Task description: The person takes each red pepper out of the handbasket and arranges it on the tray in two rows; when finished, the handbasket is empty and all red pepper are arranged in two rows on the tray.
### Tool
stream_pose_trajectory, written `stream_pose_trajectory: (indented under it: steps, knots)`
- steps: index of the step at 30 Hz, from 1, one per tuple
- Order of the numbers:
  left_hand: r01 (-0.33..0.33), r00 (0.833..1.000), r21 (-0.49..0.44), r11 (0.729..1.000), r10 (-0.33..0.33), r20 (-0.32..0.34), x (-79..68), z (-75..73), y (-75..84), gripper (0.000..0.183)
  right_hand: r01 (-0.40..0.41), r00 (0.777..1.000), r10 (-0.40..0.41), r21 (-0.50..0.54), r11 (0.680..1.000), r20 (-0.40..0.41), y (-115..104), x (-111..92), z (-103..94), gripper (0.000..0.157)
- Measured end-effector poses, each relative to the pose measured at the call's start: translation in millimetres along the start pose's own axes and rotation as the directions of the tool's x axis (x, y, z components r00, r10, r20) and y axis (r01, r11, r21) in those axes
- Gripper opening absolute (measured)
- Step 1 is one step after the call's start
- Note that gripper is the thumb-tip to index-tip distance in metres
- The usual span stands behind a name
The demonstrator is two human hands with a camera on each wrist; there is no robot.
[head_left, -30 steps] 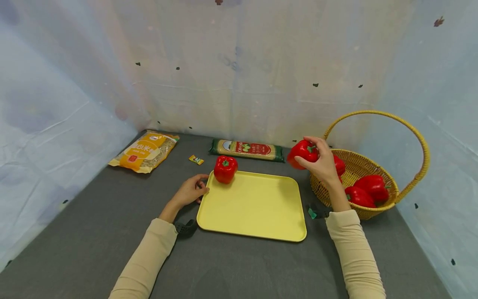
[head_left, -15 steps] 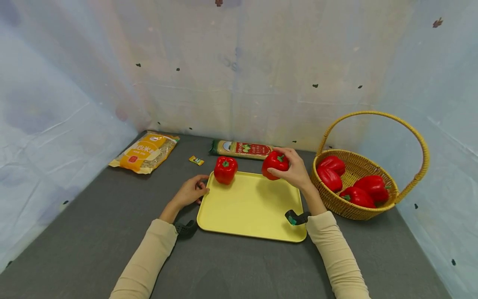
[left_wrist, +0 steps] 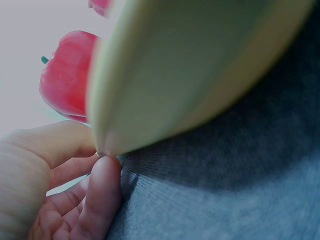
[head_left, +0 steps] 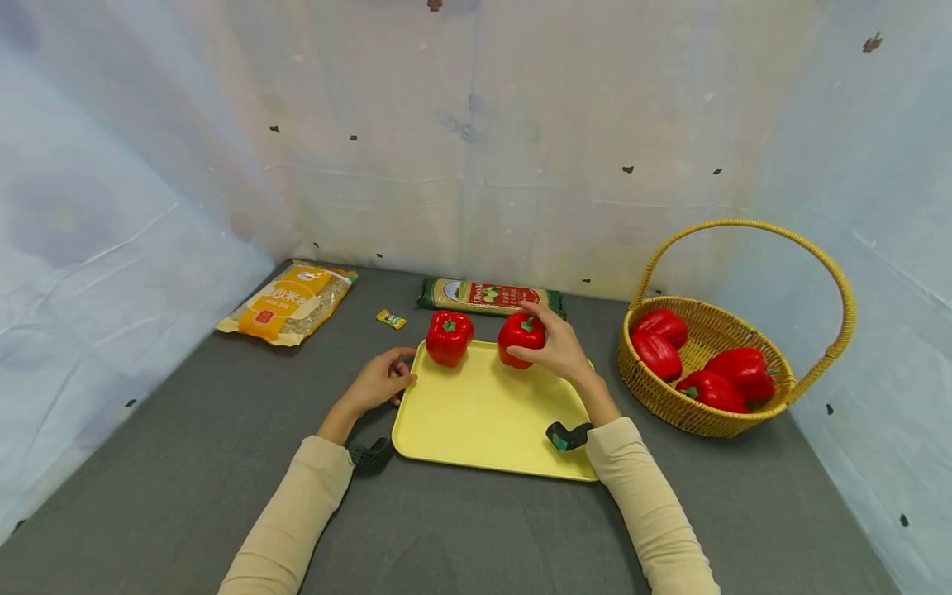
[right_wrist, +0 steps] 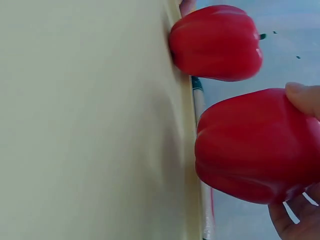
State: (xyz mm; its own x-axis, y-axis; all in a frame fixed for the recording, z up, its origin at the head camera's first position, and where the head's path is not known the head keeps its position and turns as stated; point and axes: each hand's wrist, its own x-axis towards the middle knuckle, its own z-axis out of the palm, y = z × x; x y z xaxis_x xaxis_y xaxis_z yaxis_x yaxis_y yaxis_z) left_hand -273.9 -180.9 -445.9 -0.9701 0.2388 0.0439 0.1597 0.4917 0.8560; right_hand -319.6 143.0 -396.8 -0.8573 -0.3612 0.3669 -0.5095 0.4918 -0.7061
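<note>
My right hand (head_left: 559,347) grips a red bell pepper (head_left: 516,340) by its sides, green stem up. In the right wrist view this bell pepper (right_wrist: 255,145) is just above the surface of the yellow tray (right_wrist: 85,120), with a shadow below it. A second red bell pepper (head_left: 449,339) stands upright in the tray's back left corner. At the left side of the tray (head_left: 483,421), my left hand (head_left: 378,380) pinches the rim between thumb and index finger; the left wrist view shows the fingertips (left_wrist: 105,175) at that edge.
A yellow wicker basket (head_left: 632,376) with a tall handle stands at the right, holding several red bell peppers (head_left: 720,390). Behind the tray lies a long pasta packet (head_left: 491,297). A small yellow sachet (head_left: 390,318) and a bag of grain (head_left: 290,302) lie at the back left.
My right hand has carried the bell pepper left from beside the basket to over the tray's back part, lowering it. My left hand has stayed at the tray's rim.
</note>
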Motion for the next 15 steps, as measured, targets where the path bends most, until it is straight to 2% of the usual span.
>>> stream_pose_trajectory:
  steps: [8,15]
  knots:
    - [-0.007,1.000,-0.011,1.000,0.007,0.001,-2.1,0.4,1.6,0.048,-0.008,1.000,0.008,0.008,1.000,0.014,3,1,10.8,0.079]
    - [-0.007,1.000,-0.001,1.000,0.007,-0.005,-1.1,0.1,1.4,0.047,-0.020,1.000,0.020,-0.042,0.999,-0.002,3,2,13.2,0.077]
